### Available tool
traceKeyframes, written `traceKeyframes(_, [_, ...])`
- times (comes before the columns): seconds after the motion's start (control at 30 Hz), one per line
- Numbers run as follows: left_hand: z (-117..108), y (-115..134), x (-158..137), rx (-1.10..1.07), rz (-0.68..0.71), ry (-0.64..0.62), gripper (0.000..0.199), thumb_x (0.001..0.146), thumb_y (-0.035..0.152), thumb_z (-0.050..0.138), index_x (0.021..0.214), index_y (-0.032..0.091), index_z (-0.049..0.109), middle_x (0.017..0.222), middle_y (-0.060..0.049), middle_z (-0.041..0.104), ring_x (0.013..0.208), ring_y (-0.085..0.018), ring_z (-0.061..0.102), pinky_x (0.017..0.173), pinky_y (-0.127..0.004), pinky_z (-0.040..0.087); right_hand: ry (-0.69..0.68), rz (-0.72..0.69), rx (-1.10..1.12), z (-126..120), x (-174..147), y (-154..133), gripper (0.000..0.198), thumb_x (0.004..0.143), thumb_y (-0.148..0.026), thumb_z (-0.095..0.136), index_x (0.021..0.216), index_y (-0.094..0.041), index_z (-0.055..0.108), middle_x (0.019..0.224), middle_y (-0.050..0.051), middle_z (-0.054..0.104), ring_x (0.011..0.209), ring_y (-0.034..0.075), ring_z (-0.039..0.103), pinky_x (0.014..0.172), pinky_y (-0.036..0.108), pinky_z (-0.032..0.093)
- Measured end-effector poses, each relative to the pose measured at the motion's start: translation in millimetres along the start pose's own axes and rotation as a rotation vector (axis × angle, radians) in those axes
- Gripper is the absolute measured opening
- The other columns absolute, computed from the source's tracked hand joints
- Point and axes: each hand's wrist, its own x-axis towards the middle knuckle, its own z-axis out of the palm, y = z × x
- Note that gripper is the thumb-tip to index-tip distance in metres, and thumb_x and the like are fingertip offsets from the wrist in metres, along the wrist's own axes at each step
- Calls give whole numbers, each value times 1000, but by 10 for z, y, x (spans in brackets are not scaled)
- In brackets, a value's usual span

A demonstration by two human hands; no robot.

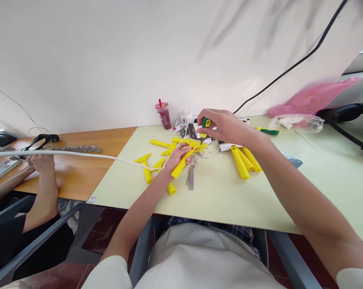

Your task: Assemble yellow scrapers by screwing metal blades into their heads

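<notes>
My left hand is closed around a yellow plastic T-shaped scraper handle, its round grip angled toward me. Above its head, my right hand grips a green and yellow screwdriver that points downward. Whether the tip touches a screw is too small to make out. More yellow handles lie left of my left hand, some partly hidden by it. Below the held handle are flat grey metal plates. Several yellow grips lie together under my right forearm.
A red drink cup stands by the wall, beside small loose parts. A white cable crosses from the left over my left wrist. Another green tool, a pink bag and a black headset lie right. A co-worker's hands are at the left table.
</notes>
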Motion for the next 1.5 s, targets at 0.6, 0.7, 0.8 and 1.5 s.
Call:
traceKeyframes(0.6, [-45, -31, 24, -3, 22, 13, 57, 75, 23, 98, 110, 24, 53, 102, -1, 76, 51, -4, 54, 49, -19, 41, -62, 44, 68, 11, 9, 65, 24, 96, -39, 74, 116, -31, 63, 118, 9, 81, 92, 31, 71, 82, 45, 55])
traceKeyframes(0.7, [-48, -30, 25, 3, 39, 12, 57, 75, 24, 98, 111, 24, 53, 102, -1, 76, 50, -4, 53, 48, -19, 42, -37, 57, 37, 12, 17, 51, 21, 97, -44, 74, 109, -30, 63, 109, 8, 80, 89, 31, 72, 83, 45, 54])
traceKeyframes(0.8, [-49, -31, 20, 16, 50, -4, 58, 75, 27, 99, 112, 23, 53, 102, -1, 76, 51, -4, 55, 49, -20, 43, -14, 61, 2, 19, 16, 48, 27, 97, -46, 73, 114, -29, 61, 108, 10, 78, 86, 30, 71, 82, 45, 54])
traceKeyframes(1.5, [-35, -5, 8, 10, 52, 9, 55, 77, 26, 97, 113, 24, 55, 104, -2, 77, 50, -4, 52, 50, -20, 43, 28, 2, -1, 17, 2, 54, 23, 101, -44, 70, 117, -28, 66, 125, 13, 76, 93, 31, 72, 88, 47, 55])
